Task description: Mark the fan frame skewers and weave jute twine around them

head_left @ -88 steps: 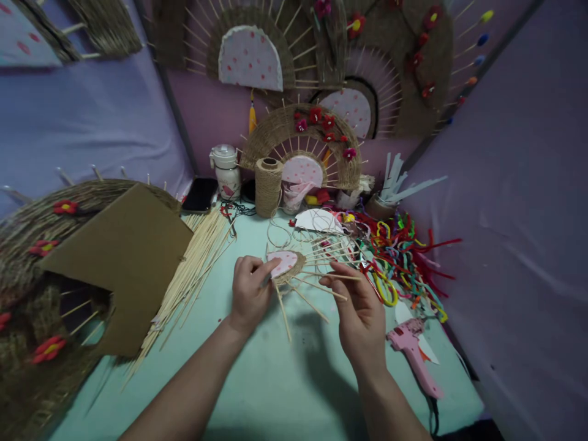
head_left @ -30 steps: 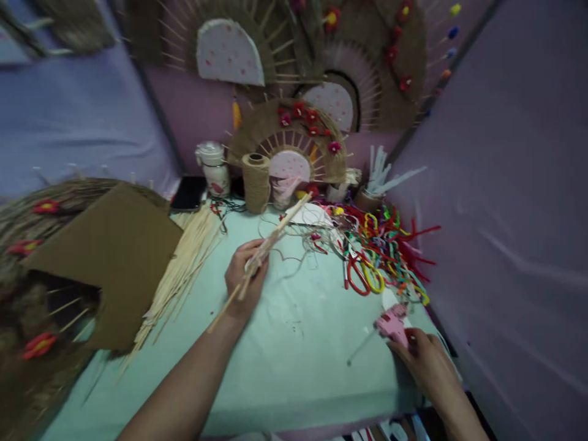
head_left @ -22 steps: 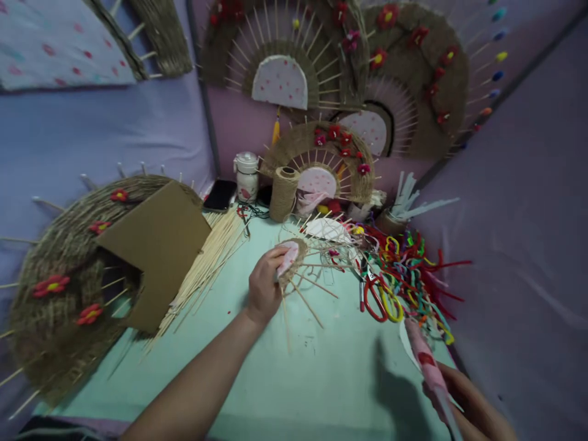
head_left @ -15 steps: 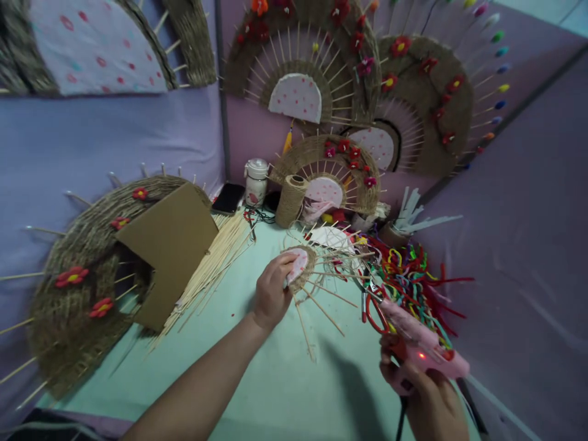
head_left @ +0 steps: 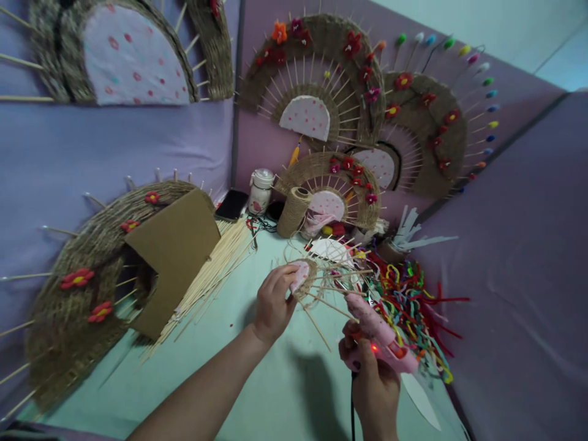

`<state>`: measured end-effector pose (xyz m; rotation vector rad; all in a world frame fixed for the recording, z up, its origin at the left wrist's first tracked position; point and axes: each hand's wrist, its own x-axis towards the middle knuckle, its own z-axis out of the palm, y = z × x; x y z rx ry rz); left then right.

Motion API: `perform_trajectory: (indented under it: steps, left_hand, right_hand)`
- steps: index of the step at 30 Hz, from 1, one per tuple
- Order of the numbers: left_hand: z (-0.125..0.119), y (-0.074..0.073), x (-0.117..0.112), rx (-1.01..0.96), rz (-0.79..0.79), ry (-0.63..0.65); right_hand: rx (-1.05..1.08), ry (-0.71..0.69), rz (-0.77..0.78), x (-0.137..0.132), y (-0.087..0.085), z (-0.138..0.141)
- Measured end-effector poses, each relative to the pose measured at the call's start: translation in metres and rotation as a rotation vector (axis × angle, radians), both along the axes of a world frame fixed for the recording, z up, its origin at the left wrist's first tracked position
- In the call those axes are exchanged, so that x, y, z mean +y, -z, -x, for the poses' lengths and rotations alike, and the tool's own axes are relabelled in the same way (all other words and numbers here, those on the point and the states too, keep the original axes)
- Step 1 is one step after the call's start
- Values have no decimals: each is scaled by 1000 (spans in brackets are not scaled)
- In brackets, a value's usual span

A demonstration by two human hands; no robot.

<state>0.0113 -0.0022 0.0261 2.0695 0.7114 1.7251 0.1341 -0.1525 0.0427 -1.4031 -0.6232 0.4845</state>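
My left hand [head_left: 274, 300] is closed on a small half-round woven fan [head_left: 311, 278], gripping its white, pink-spotted centre. Thin wooden sticks [head_left: 328, 301] spread from the fan's twine-wrapped edge toward the right. In my right hand [head_left: 372, 373] is a pink hot glue gun [head_left: 377, 321] with a glowing red light. Its nozzle points up and left, close to the sticks; whether it touches them I cannot tell. A black cord [head_left: 353, 404] hangs from its handle.
A bundle of sticks [head_left: 215, 263] and a cut cardboard piece [head_left: 177, 257] lie left. Behind stand a twine spool [head_left: 293, 212], a lidded jar [head_left: 261, 191] and a phone [head_left: 231, 204]. Colourful pipe cleaners [head_left: 413, 294] pile up right. Finished fans [head_left: 331, 165] line the walls.
My right hand has brought the glue gun left and nearer to the small fan. My left hand keeps its hold on the fan. The whole view has shifted slightly.
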Motion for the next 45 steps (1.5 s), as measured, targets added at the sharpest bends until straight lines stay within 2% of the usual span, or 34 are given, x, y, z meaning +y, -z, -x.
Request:
perform_trajectory:
  steps: [5, 10, 14, 22, 34, 45]
  left_hand:
    - [1, -7, -2, -4, 14, -26]
    - [1, -6, -4, 18, 32, -45]
    - [1, -5, -4, 17, 31, -49]
    - [1, -8, -4, -11, 21, -51]
    - [1, -7, -5, 13, 39, -56]
    - [0, -4, -4, 10, 34, -55]
  right_hand:
    - [-163, 52, 23, 3, 12, 5]
    - [-211, 105, 65, 7, 22, 4]
    - [-283, 100, 46, 11, 16, 7]
    - [-405, -10, 38, 14, 3, 10]
    - [-427, 79, 67, 16, 4, 12]
    - [-532, 80, 76, 17, 1, 13]
